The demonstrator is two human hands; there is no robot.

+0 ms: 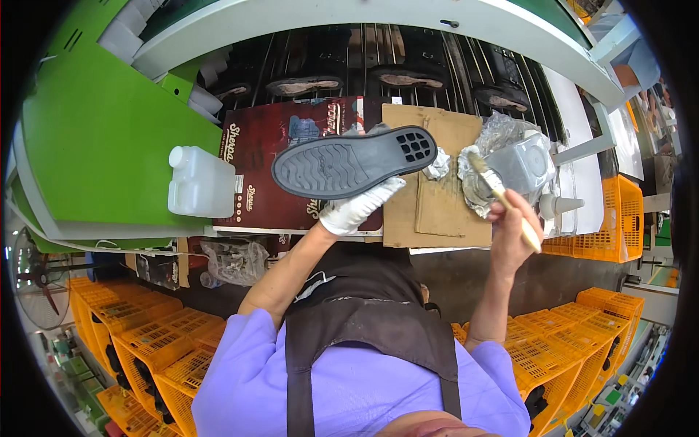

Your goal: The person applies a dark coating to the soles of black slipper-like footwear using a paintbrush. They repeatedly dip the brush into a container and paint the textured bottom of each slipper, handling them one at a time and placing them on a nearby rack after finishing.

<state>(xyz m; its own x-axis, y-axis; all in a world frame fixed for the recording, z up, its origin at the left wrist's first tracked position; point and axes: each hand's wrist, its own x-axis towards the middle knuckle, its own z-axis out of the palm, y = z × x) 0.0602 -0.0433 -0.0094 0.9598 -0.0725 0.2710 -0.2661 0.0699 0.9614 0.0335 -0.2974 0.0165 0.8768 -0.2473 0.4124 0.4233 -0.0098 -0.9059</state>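
Observation:
My left hand [357,209], in a white glove, holds up a dark grey shoe sole [328,167] from beneath, tread side facing up. The sole lies slantwise over the cardboard, with a block of square holes at its right end. My bare right hand [514,229] is closed round the pale handle of a flat paint brush [498,191]. The bristles touch or hover over a foil-lined dish [472,191]; what is in the dish I cannot make out. A smaller crumpled white wad [438,166] sits between the sole and the dish.
A white jug [202,182] stands left on dark red cardboard [251,149]. Plain brown cardboard [437,226] covers the middle. A clear container [526,162] and a nozzled bottle [561,205] are right. Dark boots [306,80] lie on a roller conveyor behind; orange crates [160,342] stand around.

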